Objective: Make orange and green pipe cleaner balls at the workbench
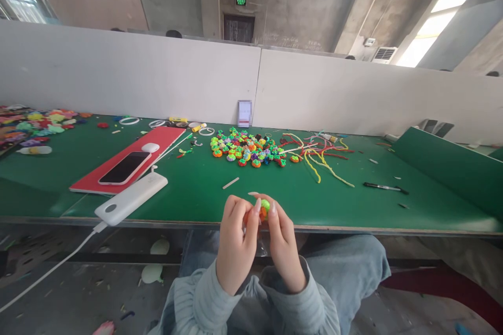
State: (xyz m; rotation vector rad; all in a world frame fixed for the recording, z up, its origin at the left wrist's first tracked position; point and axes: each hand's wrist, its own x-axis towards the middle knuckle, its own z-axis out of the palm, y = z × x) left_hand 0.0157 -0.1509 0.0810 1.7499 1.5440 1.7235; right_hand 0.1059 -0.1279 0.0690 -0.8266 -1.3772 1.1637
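Observation:
Both hands meet just over the front edge of the green table. Between their fingertips is a small green and orange piece. My left hand pinches it from the left, its fingers curled. From the other side, my right hand presses thumb and fingers against it. The fingers hide much of the piece. Behind the hands lies a pile of small colourful pieces, many of them green and orange. A thin pale stick rests between the pile and my left hand.
On the left are a red folder, a phone, a white device with a cable and more colourful pieces. Yellow and red strands and a pen lie right. Another phone leans against the white partition.

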